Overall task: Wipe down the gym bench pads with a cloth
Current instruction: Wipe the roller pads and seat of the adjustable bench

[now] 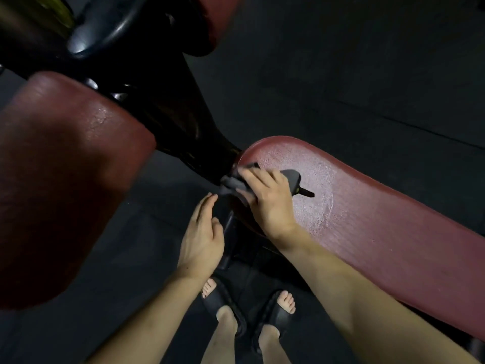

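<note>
Right hand [267, 198] presses a dark cloth [236, 183] with curled fingers onto the red bench pad [367, 222]; left hand [203, 232] hovers beside it, fingers relaxed, empty.

A dark cloth [237, 183] is pressed onto the near end of the long red bench pad [367, 219], which is carried above the dark floor [341, 61].
</note>
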### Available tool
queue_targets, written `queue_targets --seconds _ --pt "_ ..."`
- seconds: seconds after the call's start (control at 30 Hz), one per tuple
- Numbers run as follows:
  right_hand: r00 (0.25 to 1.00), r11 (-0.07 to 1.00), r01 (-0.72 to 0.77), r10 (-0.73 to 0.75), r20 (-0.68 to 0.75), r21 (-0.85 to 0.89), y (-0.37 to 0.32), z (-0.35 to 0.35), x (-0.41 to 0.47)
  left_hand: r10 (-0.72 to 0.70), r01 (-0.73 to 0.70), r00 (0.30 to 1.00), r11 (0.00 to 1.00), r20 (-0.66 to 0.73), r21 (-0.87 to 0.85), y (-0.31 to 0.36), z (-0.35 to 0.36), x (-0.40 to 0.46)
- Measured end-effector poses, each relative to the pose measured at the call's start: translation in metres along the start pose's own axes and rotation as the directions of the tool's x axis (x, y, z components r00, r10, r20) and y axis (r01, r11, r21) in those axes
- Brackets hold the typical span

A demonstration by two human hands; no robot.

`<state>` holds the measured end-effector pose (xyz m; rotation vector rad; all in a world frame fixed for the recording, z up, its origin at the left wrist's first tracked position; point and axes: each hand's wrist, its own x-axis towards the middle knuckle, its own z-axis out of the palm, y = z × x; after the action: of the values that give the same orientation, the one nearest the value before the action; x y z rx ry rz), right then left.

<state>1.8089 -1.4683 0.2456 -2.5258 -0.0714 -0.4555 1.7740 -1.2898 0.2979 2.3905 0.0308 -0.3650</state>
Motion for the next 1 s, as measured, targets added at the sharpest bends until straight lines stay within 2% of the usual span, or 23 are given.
queue_targets --seconds 0.13,0.23,0.33,0.47,0.57,0.63,0.7,0.77,0.87,0.9,0.93,1.0 --pt "1.0 1.0 -0.015 0.015 0.009 0.008 0.036 -0.026 -0.092 0.033 -0.034 0.999 0.999 0.037 0.01 0.005 0.005 -0.002" --pt "0.999 0.999 -0.044 0.044 0.001 -0.013 0.045 -0.033 -0.118 0.087 -0.087 0.994 0.996 0.065 0.006 0.01 0.012 -0.005" --pt "0.99 0.991 -0.136 0.136 -0.043 -0.009 0.026 -0.018 -0.091 0.114 -0.115 0.99 0.993 0.077 0.007 0.014 0.019 -0.008" --pt "0.984 0.986 -0.166 0.167 -0.062 0.019 0.017 -0.005 0.0 0.145 -0.147 0.988 0.988 0.056 0.038 0.021 0.019 -0.004" --pt "0.987 0.989 -0.117 0.106 -0.12 -0.092 0.053 -0.026 0.041 0.217 -0.219 0.976 0.973 0.032 0.07 0.028 0.02 0.012" --pt "0.978 0.97 -0.173 0.149 -0.144 -0.172 0.097 -0.046 0.027 0.306 -0.307 0.952 0.944 0.028 0.118 0.034 0.029 0.027" --pt "0.914 0.898 -0.392 0.358 -0.19 -0.197 0.139 -0.067 -0.01 0.398 -0.401 0.916 0.899 0.054 0.176 0.041 0.043 0.043" --pt "0.788 0.775 -0.607 0.558 -0.258 -0.178 0.157 -0.08 -0.042 0.471 -0.471 0.88 0.848 0.061 0.243 0.048 0.056 0.061" --pt "0.67 0.668 -0.73 0.658 -0.345 -0.143 0.151 -0.065 -0.038 0.509 -0.496 0.86 0.811 0.045 0.31 0.057 0.07 0.082" --pt "0.67 0.677 -0.724 0.644 -0.368 -0.132 0.141 -0.055 -0.022 0.507 -0.488 0.862 0.813 0.028 0.318 0.057 0.073 0.088" --pt "0.708 0.721 -0.681 0.602 -0.369 -0.13 0.128 -0.044 -0.001 0.506 -0.479 0.863 0.815 0.004 0.327 0.056 0.076 0.092" --pt "0.844 0.86 -0.495 0.443 -0.302 -0.122 0.094 -0.02 0.041 0.513 -0.467 0.857 0.811 -0.044 0.351 0.052 0.081 0.096"
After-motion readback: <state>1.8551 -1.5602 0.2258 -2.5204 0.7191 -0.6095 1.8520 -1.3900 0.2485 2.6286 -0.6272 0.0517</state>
